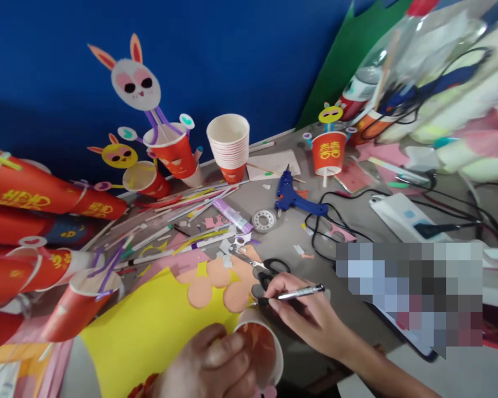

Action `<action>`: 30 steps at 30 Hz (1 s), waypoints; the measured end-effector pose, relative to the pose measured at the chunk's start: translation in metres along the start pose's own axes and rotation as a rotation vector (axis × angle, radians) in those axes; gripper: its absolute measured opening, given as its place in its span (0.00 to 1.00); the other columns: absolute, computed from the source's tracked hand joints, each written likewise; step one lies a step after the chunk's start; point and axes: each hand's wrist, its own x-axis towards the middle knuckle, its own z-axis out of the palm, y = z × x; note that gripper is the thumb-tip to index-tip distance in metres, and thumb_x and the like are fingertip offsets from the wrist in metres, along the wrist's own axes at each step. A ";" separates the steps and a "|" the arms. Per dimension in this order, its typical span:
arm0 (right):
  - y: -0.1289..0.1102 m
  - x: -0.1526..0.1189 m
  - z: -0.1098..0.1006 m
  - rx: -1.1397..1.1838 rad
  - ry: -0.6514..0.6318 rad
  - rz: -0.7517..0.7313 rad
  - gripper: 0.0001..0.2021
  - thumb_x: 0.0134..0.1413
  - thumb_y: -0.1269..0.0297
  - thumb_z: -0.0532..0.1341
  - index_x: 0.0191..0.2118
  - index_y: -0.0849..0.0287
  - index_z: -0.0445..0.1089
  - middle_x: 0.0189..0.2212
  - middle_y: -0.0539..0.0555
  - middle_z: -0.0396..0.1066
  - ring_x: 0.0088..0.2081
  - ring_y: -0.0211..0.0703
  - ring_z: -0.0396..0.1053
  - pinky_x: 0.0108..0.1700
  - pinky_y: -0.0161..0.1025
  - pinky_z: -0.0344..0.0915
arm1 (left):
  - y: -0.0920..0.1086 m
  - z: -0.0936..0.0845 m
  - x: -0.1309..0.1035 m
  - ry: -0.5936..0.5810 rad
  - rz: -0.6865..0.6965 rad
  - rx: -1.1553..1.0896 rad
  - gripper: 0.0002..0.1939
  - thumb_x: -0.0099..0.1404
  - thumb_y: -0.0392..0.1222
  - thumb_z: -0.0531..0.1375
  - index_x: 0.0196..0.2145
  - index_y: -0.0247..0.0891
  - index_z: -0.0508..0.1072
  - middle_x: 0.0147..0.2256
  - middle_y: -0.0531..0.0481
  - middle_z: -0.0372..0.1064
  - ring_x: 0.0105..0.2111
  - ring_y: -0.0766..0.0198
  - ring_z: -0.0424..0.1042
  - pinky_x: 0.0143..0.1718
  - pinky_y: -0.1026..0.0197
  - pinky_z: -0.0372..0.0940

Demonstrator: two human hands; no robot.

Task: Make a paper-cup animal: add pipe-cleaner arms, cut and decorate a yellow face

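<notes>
Right hand, right of yellow sheet: fingers gripping pen, light touch advisable. Left hand, at sheet's near edge: fingers closed on paper cup, best kept steady.

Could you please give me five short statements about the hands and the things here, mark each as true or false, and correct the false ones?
1. The right hand holds a pen. True.
2. The glue gun is red. False: the glue gun is blue.
3. The left hand partly covers a cup. True.
4. The scissors are in the left hand. False: the scissors lie close to the right hand.
5. The cup stack stands upright. True.
</notes>
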 end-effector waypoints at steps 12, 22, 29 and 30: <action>-0.007 0.012 0.005 -0.053 -0.009 0.033 0.07 0.61 0.67 0.56 0.31 0.54 0.67 0.24 0.51 0.68 0.25 0.42 0.65 0.24 0.37 0.59 | 0.001 -0.009 -0.003 -0.108 -0.044 -0.102 0.14 0.75 0.35 0.49 0.36 0.40 0.73 0.38 0.54 0.77 0.47 0.64 0.70 0.36 0.61 0.66; -0.004 0.009 0.004 -0.053 -0.017 -0.010 0.07 0.63 0.66 0.55 0.32 0.56 0.67 0.26 0.50 0.68 0.27 0.39 0.67 0.28 0.34 0.59 | 0.003 -0.011 -0.003 -0.130 -0.043 -0.118 0.14 0.77 0.37 0.47 0.38 0.39 0.70 0.39 0.52 0.76 0.49 0.61 0.70 0.38 0.61 0.65; 0.000 0.009 0.003 -0.100 -0.021 -0.136 0.06 0.59 0.72 0.57 0.31 0.57 0.67 0.27 0.49 0.70 0.28 0.39 0.67 0.30 0.33 0.59 | 0.005 -0.011 -0.005 -0.191 -0.056 -0.199 0.14 0.76 0.37 0.48 0.38 0.38 0.72 0.39 0.51 0.75 0.46 0.62 0.71 0.50 0.59 0.65; 0.001 0.008 0.004 -0.105 -0.016 -0.155 0.06 0.58 0.73 0.57 0.31 0.57 0.68 0.27 0.49 0.70 0.28 0.38 0.67 0.30 0.33 0.59 | 0.005 -0.011 -0.004 -0.189 -0.052 -0.213 0.14 0.76 0.37 0.48 0.38 0.38 0.72 0.39 0.50 0.75 0.46 0.62 0.70 0.50 0.59 0.65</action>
